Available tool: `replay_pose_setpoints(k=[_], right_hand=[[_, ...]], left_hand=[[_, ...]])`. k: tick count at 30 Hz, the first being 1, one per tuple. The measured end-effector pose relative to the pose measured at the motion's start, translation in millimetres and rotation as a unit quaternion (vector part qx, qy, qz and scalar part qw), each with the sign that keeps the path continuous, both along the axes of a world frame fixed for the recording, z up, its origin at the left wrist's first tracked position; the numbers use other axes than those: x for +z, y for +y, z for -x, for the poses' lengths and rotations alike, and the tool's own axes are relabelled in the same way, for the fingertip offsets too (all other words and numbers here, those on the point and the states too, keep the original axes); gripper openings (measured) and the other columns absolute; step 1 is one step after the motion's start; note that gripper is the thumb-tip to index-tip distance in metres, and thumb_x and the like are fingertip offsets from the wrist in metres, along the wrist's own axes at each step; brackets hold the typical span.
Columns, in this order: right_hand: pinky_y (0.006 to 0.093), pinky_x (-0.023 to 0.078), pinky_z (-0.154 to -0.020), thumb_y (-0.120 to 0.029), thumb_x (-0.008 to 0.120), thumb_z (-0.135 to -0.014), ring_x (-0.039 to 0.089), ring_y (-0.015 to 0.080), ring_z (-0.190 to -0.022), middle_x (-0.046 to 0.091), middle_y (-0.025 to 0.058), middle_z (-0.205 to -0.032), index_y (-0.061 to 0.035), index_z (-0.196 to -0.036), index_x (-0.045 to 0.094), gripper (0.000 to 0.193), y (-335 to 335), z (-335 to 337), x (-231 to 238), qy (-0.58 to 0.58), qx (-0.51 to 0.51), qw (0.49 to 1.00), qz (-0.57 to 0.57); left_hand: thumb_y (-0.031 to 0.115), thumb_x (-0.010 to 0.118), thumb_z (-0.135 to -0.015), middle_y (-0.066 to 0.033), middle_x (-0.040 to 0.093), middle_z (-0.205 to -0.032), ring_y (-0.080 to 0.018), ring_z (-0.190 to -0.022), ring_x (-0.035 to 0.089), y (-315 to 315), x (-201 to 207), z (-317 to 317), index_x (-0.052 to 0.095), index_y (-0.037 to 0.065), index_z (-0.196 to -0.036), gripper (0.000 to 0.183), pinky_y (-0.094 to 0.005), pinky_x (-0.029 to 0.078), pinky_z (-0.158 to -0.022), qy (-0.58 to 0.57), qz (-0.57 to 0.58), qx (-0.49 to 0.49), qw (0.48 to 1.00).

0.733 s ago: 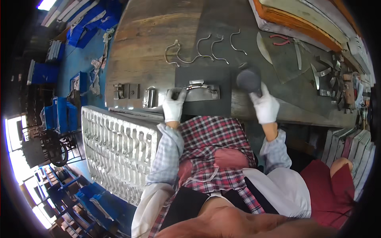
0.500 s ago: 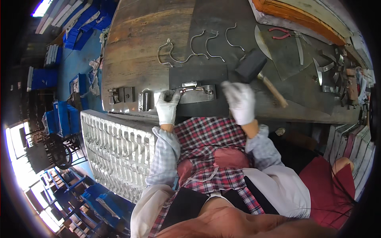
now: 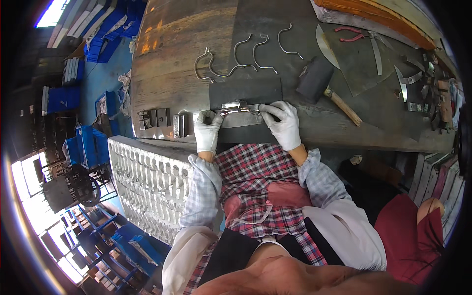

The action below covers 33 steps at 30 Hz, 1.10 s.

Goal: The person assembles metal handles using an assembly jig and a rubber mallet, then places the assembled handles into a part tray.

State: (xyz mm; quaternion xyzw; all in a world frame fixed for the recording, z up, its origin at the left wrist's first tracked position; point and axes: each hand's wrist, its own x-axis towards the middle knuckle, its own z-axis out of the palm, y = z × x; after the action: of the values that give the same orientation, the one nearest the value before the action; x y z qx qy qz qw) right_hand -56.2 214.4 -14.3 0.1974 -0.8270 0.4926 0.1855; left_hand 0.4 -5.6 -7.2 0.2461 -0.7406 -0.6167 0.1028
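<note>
Both my hands wear white gloves and work at a small metal fixture (image 3: 233, 104) on the bench. A short shiny metal piece (image 3: 236, 112), gently curved, lies along the front of it over a flat metal plate (image 3: 241, 121). My left hand (image 3: 207, 133) has thumb and finger closed at the left end of this piece. My right hand (image 3: 284, 125) pinches its right end. The fingertips cover both ends. Behind the fixture is a dark flat sheet (image 3: 246, 92).
Several bent shiny metal rods (image 3: 279, 41) lie farther back. To the right are a mallet (image 3: 315, 80), red-handled pliers (image 3: 350, 35) and curved metal strips (image 3: 412, 78). Small metal blocks (image 3: 180, 125) sit on the left. A pale slotted rack (image 3: 147, 172) stands left of my lap.
My right hand has come left and down from beside the mallet to the right end of the shiny metal piece. My left hand stays at the left end.
</note>
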Motion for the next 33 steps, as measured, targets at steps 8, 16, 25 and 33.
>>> replay_pose_setpoints(k=[8,16,25,33], right_hand=[[0.0411,0.044,-0.064,-0.012,0.065,-0.068,0.055,0.0268,-0.069,0.059,0.0046,-0.077,-0.015,-0.092,0.069,0.025,-36.4,-18.8,30.8,0.034,0.011,0.992,-0.124],[0.0445,0.039,-0.09,-0.029,0.082,-0.056,0.049,0.0313,-0.104,0.052,0.01,-0.113,-0.0164,-0.134,0.041,0.09,-29.7,-9.7,27.7,-0.07,0.045,0.973,-0.215],[0.0416,0.043,-0.09,-0.02,0.077,-0.065,0.056,0.0331,-0.101,0.06,0.013,-0.111,-0.0081,-0.118,0.057,0.058,-11.3,6.4,64.4,-0.1,0.104,0.983,-0.117],[0.0381,0.048,-0.074,-0.023,0.066,-0.082,0.061,0.0291,-0.081,0.064,0.0164,-0.087,0.0007,-0.117,0.056,0.043,143.5,25.3,12.1,-0.221,-0.169,0.922,-0.27]], left_hand=[[0.028,0.061,-0.091,-0.0025,0.063,-0.089,-0.0088,-0.078,0.052,38.8,24.1,-26.4,0.062,0.0,-0.108,0.033,-0.0245,0.044,-0.067,-0.052,0.031,0.048,0.997],[0.033,0.047,-0.093,-0.0201,0.057,-0.064,-0.0302,-0.06,0.061,-72.2,52.4,82.5,0.061,0.0,-0.098,0.036,-0.0386,0.047,-0.058,-0.105,0.217,0.046,0.969],[0.02,0.058,-0.086,-0.0157,0.063,-0.102,-0.0314,-0.095,0.065,-52.1,12.9,155.9,0.063,0.007,-0.09,0.015,-0.0407,0.054,-0.079,-0.297,0.523,-0.076,0.795],[0.027,0.065,-0.079,-0.0194,0.066,-0.083,-0.0322,-0.076,0.064,-68.3,85.4,99.5,0.062,-0.003,-0.095,0.034,-0.0365,0.05,-0.069,-0.033,0.239,-0.108,0.964]])
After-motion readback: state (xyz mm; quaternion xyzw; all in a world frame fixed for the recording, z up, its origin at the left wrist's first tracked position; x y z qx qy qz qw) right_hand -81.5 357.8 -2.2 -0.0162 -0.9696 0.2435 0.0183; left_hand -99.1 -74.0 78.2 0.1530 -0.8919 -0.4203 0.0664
